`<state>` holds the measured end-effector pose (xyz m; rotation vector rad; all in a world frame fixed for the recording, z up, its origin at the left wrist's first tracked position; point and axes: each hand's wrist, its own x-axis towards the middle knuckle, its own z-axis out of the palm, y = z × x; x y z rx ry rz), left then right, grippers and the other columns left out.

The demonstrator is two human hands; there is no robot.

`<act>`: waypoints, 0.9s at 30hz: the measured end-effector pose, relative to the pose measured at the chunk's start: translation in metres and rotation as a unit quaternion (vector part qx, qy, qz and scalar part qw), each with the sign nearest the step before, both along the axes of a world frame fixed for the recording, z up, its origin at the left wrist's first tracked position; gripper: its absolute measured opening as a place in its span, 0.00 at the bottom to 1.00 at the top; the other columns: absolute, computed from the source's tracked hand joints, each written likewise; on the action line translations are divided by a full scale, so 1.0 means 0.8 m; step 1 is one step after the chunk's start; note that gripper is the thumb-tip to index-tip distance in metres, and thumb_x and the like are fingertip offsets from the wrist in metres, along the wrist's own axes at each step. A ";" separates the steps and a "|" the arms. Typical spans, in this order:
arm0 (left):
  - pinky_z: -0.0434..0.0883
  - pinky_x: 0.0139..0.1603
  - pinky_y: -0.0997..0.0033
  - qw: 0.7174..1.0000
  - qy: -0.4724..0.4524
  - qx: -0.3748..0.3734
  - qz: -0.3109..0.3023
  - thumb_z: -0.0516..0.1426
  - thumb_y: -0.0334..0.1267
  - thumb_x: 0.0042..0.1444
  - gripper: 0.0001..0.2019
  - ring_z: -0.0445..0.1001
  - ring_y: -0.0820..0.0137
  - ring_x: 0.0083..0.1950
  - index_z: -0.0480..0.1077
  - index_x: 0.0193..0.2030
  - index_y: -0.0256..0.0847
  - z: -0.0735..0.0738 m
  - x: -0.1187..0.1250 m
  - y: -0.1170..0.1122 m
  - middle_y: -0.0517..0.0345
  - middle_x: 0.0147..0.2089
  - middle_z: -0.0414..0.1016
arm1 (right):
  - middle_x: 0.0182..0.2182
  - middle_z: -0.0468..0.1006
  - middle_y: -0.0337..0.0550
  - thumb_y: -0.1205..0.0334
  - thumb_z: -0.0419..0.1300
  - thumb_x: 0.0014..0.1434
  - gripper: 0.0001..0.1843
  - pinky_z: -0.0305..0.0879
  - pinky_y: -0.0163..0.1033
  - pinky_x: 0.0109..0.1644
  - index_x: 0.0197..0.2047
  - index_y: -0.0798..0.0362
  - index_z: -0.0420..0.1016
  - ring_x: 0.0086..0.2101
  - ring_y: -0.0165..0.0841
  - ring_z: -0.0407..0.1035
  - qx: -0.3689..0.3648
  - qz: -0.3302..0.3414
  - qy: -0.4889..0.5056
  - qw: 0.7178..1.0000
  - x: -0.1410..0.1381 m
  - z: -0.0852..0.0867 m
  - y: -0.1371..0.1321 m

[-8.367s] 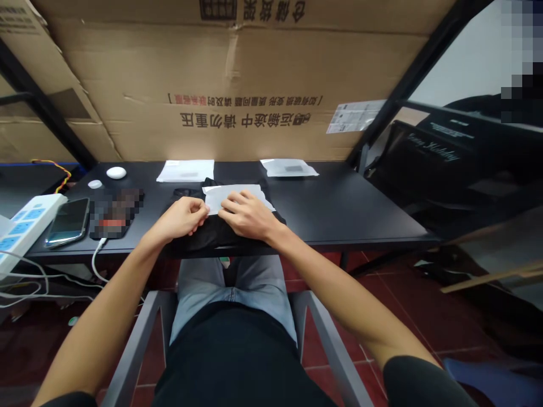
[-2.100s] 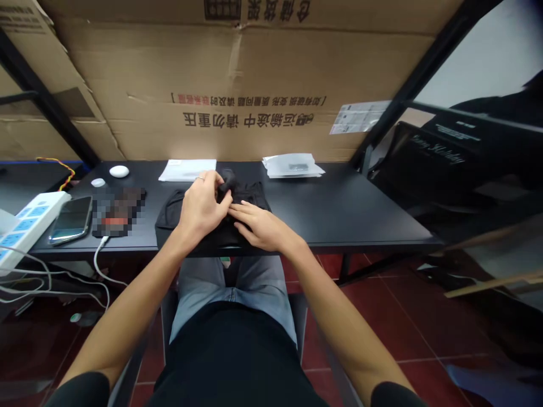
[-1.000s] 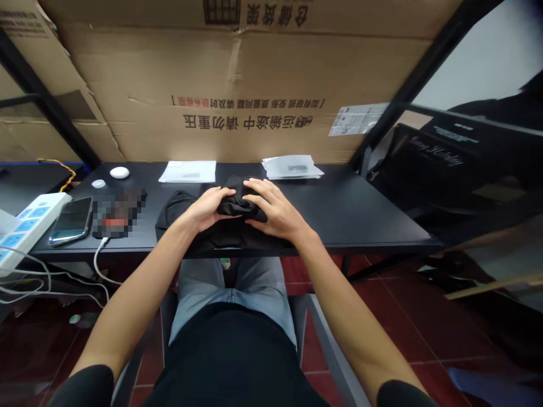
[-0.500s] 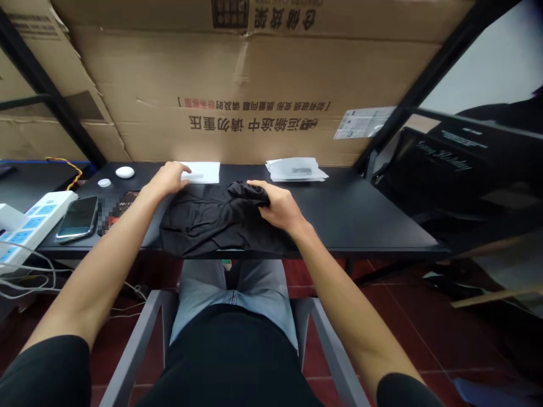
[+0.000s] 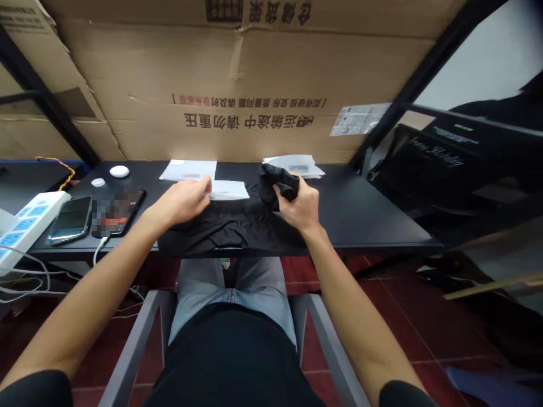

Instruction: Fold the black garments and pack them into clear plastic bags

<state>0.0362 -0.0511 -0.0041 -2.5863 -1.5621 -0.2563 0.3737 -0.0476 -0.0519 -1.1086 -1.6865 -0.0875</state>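
right hand (image 5: 297, 208) clutching black cloth (image 5: 274, 186), left hand (image 5: 180, 202) beside white sheet (image 5: 227, 190)

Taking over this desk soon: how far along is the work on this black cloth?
Done: the black cloth lies spread flat on the desk, with a white sheet at its far side. In hand: the right hand grips the cloth's bunched end; the left hand is at the sheet's edge. Left: a white packet and a clear-wrapped packet lie at the back.
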 end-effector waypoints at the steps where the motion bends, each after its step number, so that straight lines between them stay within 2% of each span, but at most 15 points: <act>1: 0.76 0.52 0.56 1.000 -0.002 -0.012 -0.001 0.51 0.42 0.74 0.16 0.84 0.51 0.48 0.73 0.62 0.41 -0.003 0.010 -0.017 0.43 0.47 0.85 | 0.39 0.89 0.48 0.50 0.67 0.67 0.18 0.82 0.50 0.49 0.54 0.51 0.81 0.38 0.47 0.85 0.005 -0.025 0.022 0.999 0.003 0.001 -0.001; 3: 0.76 0.50 0.56 0.999 -0.016 -0.041 -0.026 0.51 0.42 0.75 0.16 0.85 0.51 0.48 0.73 0.62 0.42 -0.014 0.026 -0.040 0.44 0.48 0.86 | 0.39 0.89 0.49 0.47 0.68 0.66 0.18 0.82 0.51 0.50 0.51 0.51 0.82 0.40 0.48 0.85 0.014 -0.056 0.064 0.996 0.008 0.005 -0.003; 5: 0.76 0.51 0.57 0.997 -0.040 -0.057 -0.038 0.53 0.41 0.74 0.17 0.85 0.51 0.51 0.73 0.64 0.44 -0.025 0.033 -0.048 0.44 0.51 0.86 | 0.42 0.89 0.51 0.46 0.69 0.66 0.18 0.82 0.54 0.54 0.50 0.51 0.82 0.44 0.50 0.85 0.022 -0.054 0.104 0.993 0.009 0.009 -0.003; 8: 0.77 0.55 0.58 0.992 -0.089 -0.069 -0.049 0.56 0.40 0.71 0.17 0.84 0.53 0.56 0.75 0.64 0.45 -0.039 0.035 -0.038 0.47 0.55 0.87 | 0.47 0.89 0.55 0.45 0.69 0.67 0.21 0.80 0.59 0.60 0.53 0.52 0.82 0.50 0.52 0.85 0.038 -0.019 0.147 0.988 -0.002 0.016 -0.006; 12: 0.76 0.58 0.57 0.989 -0.112 -0.079 -0.063 0.57 0.42 0.71 0.14 0.84 0.51 0.57 0.83 0.53 0.43 -0.043 0.033 -0.017 0.46 0.53 0.88 | 0.52 0.88 0.54 0.48 0.66 0.72 0.19 0.77 0.59 0.68 0.58 0.51 0.81 0.56 0.49 0.83 0.070 0.033 0.136 0.988 -0.038 0.025 -0.024; 13: 0.76 0.58 0.56 0.988 -0.115 -0.081 -0.060 0.57 0.43 0.71 0.14 0.85 0.51 0.55 0.84 0.51 0.43 -0.043 0.033 -0.014 0.45 0.52 0.88 | 0.54 0.88 0.53 0.51 0.64 0.73 0.18 0.77 0.58 0.69 0.60 0.51 0.81 0.57 0.48 0.82 0.075 0.062 0.116 0.988 -0.048 0.027 -0.030; 15: 0.77 0.57 0.56 0.986 -0.138 -0.081 -0.042 0.59 0.43 0.69 0.13 0.85 0.50 0.54 0.84 0.49 0.42 -0.042 0.031 -0.009 0.44 0.50 0.88 | 0.59 0.86 0.52 0.57 0.61 0.75 0.19 0.76 0.56 0.71 0.65 0.49 0.79 0.61 0.45 0.81 0.077 0.162 0.045 0.983 -0.067 0.028 -0.042; 17: 0.77 0.57 0.57 0.980 -0.173 -0.088 -0.034 0.61 0.41 0.64 0.13 0.84 0.49 0.54 0.84 0.50 0.41 -0.040 0.028 -0.007 0.43 0.51 0.88 | 0.68 0.81 0.52 0.65 0.56 0.77 0.22 0.75 0.53 0.72 0.70 0.48 0.76 0.66 0.42 0.77 0.071 0.279 -0.062 0.956 -0.080 0.026 -0.048; 19: 0.76 0.57 0.59 0.973 -0.198 -0.109 -0.049 0.62 0.40 0.59 0.13 0.84 0.50 0.54 0.84 0.47 0.40 -0.036 0.023 -0.006 0.46 0.51 0.88 | 0.72 0.76 0.52 0.70 0.52 0.76 0.27 0.73 0.50 0.74 0.73 0.48 0.74 0.70 0.39 0.73 0.059 0.348 -0.181 0.918 -0.085 0.020 -0.049; 21: 0.76 0.53 0.62 0.965 -0.205 -0.143 -0.076 0.61 0.40 0.57 0.12 0.84 0.52 0.51 0.84 0.42 0.39 -0.031 0.019 -0.005 0.50 0.45 0.88 | 0.72 0.76 0.50 0.74 0.51 0.75 0.30 0.72 0.49 0.74 0.73 0.47 0.74 0.71 0.38 0.71 0.040 0.349 -0.282 0.893 -0.084 0.013 -0.045; 23: 0.74 0.46 0.66 0.958 -0.220 -0.166 -0.080 0.60 0.42 0.58 0.13 0.83 0.55 0.47 0.85 0.39 0.38 -0.026 0.017 -0.005 0.54 0.39 0.87 | 0.71 0.77 0.50 0.77 0.52 0.72 0.33 0.73 0.49 0.73 0.74 0.47 0.74 0.70 0.39 0.71 0.018 0.321 -0.351 0.880 -0.079 0.009 -0.041; 25: 0.71 0.41 0.68 0.952 -0.241 -0.174 -0.076 0.59 0.46 0.61 0.16 0.83 0.57 0.44 0.86 0.40 0.37 -0.022 0.017 -0.005 0.54 0.37 0.87 | 0.71 0.77 0.54 0.78 0.56 0.67 0.36 0.74 0.50 0.72 0.76 0.51 0.72 0.69 0.43 0.71 -0.008 0.301 -0.394 0.868 -0.075 0.008 -0.039; 27: 0.71 0.42 0.67 0.952 -0.254 -0.156 -0.066 0.58 0.48 0.65 0.19 0.83 0.58 0.44 0.87 0.42 0.38 -0.021 0.018 -0.006 0.53 0.39 0.88 | 0.71 0.76 0.58 0.78 0.61 0.63 0.41 0.74 0.51 0.72 0.78 0.55 0.68 0.70 0.46 0.71 -0.045 0.294 -0.424 0.855 -0.073 0.012 -0.039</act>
